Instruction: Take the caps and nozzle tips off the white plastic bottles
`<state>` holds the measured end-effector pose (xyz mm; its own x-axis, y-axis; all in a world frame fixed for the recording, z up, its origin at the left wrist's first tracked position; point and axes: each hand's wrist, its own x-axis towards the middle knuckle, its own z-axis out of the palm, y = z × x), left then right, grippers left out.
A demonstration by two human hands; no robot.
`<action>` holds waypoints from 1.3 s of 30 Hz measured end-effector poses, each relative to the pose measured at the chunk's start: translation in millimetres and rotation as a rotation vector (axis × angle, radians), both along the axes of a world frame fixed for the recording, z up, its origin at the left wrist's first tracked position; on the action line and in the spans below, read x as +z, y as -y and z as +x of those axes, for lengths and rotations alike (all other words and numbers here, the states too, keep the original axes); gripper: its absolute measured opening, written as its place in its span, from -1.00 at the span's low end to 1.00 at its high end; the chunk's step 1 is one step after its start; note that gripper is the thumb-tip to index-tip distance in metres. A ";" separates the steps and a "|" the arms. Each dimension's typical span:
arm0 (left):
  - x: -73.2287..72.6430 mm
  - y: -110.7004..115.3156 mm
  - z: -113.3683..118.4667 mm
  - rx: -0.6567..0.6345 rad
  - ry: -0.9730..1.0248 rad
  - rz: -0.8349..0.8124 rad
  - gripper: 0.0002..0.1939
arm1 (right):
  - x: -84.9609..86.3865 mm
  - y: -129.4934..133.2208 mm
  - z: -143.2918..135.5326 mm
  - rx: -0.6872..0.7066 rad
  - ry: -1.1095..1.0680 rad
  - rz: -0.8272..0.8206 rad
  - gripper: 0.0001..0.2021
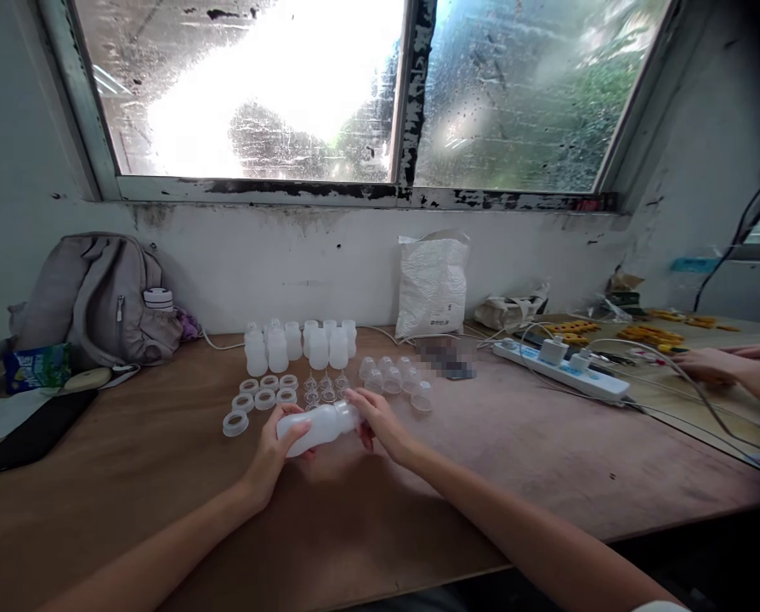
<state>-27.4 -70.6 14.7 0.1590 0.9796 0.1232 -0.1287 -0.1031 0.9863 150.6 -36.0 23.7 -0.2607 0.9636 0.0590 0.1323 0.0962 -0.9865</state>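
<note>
A translucent white bottle (pixel 318 428) is tilted over the brown table, its neck to the right. My left hand (pixel 276 446) is wrapped round its body. The fingers of my right hand (pixel 376 420) close on the neck end and partly hide it. Just behind are several white rings (pixel 264 399) and several small clear teats (pixel 326 388). Several clear domed caps (pixel 391 379) stand to the right of the teats. Farther back, several white bottles (pixel 318 348) stand upright in groups.
On the brown table (pixel 163 476), a grey backpack (pixel 109 302) and black phone-like slab (pixel 36 433) lie left. A white bag (pixel 432 285) leans on the wall. A power strip (pixel 562 371) with cables lies right, near another person's hands (pixel 730 370).
</note>
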 end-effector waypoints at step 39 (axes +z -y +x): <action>4.3 6.3 -21.8 0.147 -0.526 0.540 -0.76 | 2.4 18.4 6.8 0.188 0.485 0.526 -0.62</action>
<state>-49.3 -76.9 18.9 0.2021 0.8204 0.5349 0.3957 -0.5680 0.7216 157.4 -54.5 26.1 -0.5323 0.7766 0.3370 0.4763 0.6039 -0.6391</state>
